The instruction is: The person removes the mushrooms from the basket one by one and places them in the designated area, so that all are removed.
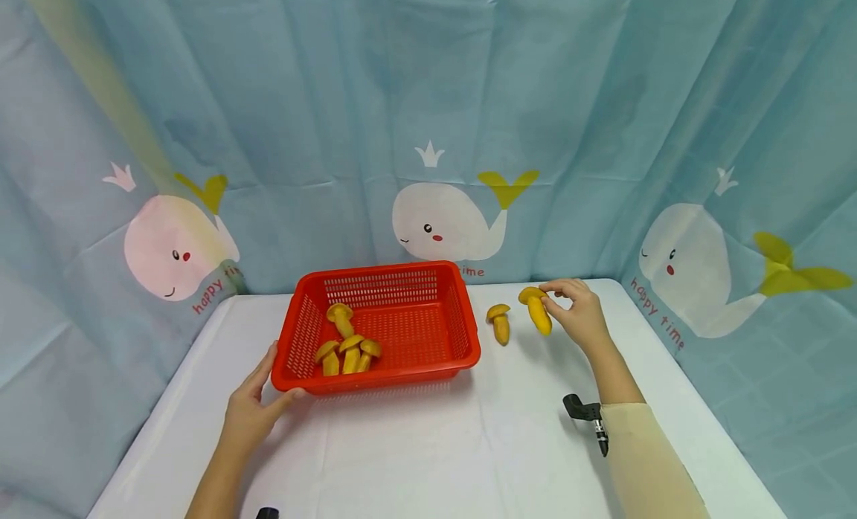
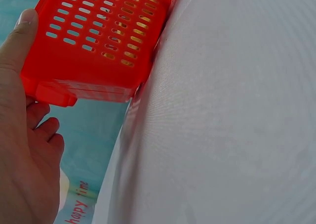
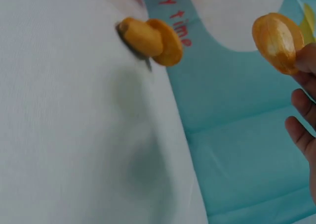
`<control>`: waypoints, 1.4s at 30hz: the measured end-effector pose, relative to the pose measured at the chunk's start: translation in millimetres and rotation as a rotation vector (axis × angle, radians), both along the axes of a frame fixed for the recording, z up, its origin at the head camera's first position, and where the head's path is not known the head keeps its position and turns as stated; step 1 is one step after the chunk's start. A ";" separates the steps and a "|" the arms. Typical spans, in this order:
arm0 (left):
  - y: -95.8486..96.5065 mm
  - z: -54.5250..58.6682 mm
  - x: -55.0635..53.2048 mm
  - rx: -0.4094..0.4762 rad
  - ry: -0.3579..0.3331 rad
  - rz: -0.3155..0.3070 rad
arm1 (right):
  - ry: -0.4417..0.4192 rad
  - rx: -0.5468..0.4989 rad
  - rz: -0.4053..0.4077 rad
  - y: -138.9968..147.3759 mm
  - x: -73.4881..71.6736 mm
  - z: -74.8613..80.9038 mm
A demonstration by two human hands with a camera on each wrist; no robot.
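Right hand (image 1: 579, 315) pinches a yellow mushroom (image 1: 539, 316), stem toward the person, right of the red basket (image 1: 415, 376) the left hand (image 1: 251, 416) grips

Cannot see the lower stem ends of three mushrooms (image 1: 350, 353), hidden by the front wall of the red basket (image 1: 384, 383). Cannot identify the black object (image 1: 268, 513), sliced by the head view's bottom edge. Cannot trace the right hand (image 3: 308, 142) past the right wrist view's right edge.

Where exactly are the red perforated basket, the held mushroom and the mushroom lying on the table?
Red perforated basket (image 1: 411, 333), head view: bare bottom.
Held mushroom (image 1: 539, 315), head view: stem.
Lying mushroom (image 1: 501, 329), head view: stem.
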State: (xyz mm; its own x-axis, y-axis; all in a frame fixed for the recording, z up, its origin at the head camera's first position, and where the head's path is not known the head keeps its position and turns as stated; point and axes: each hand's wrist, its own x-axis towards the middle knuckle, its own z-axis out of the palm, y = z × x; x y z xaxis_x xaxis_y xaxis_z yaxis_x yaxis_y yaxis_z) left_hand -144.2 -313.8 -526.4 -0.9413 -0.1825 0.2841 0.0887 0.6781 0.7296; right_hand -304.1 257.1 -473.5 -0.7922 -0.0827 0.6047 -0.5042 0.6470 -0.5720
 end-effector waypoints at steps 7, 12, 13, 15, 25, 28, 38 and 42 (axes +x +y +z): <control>-1.4 2.0 0.1 0.007 0.025 -0.006 | -0.052 0.018 0.017 6.3 -17.3 -17.3; -0.9 -0.1 0.0 0.009 0.012 -0.009 | -0.105 0.053 0.009 6.3 -25.6 -22.9; -0.5 -0.4 -0.3 0.012 0.015 -0.012 | -0.114 0.060 0.002 6.4 -26.7 -23.0; 0.3 0.0 -0.7 0.014 0.020 -0.015 | -0.129 0.082 -0.013 7.0 -30.1 -23.7; -0.4 -1.2 0.0 0.019 0.022 -0.019 | -0.221 0.136 -0.061 12.5 -40.4 -36.0; -1.1 -3.3 0.6 0.019 0.024 -0.014 | -0.240 0.135 -0.063 13.0 -42.5 -40.4; -1.2 -2.7 1.7 0.022 0.009 -0.006 | -0.388 0.186 -0.060 10.9 -44.9 -45.3; 0.3 0.1 1.6 0.020 0.002 -0.012 | -0.395 0.185 -0.070 10.4 -47.4 -45.4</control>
State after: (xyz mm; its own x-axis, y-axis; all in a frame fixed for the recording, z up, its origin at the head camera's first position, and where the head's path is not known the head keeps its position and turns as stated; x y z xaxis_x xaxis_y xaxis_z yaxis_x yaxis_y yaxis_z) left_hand -142.6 -313.5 -526.4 -0.9427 -0.1772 0.2826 0.0983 0.6620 0.7430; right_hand -351.4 267.5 -518.9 -0.9670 -0.0995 0.2344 -0.2218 0.7815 -0.5832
